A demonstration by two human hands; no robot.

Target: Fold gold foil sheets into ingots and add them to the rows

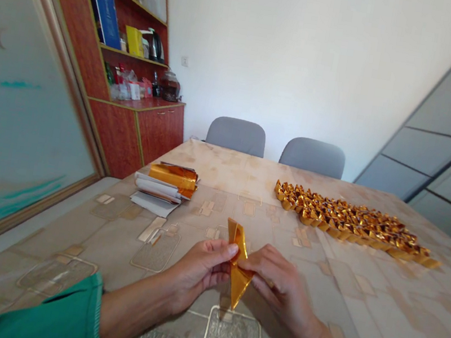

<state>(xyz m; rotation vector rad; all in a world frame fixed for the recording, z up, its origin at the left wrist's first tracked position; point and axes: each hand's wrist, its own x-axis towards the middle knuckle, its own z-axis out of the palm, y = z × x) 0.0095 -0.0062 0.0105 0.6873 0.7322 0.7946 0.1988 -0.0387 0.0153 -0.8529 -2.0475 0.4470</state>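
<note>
A shiny gold paper piece (238, 285), folded with a pointed tip at its top and bottom, is held upright above the table between both hands. My left hand (203, 271) pinches its left side, thumb on the front. On the right side, the fingers of my right hand (276, 280) are closed on the paper near its middle. Rows of folded gold paper pieces (346, 219) lie at the right back of the table. At the left back rests a stack of gold and white paper sheets (167, 185).
The patterned table (216, 173) fills the lower view. Two grey chairs (236, 135) stand at its far edge, before a white wall. A red-brown cabinet (129, 131) with bottles and a kettle is at the left, beside a glass door (26, 103). Grey panels (437, 128) stand at the right.
</note>
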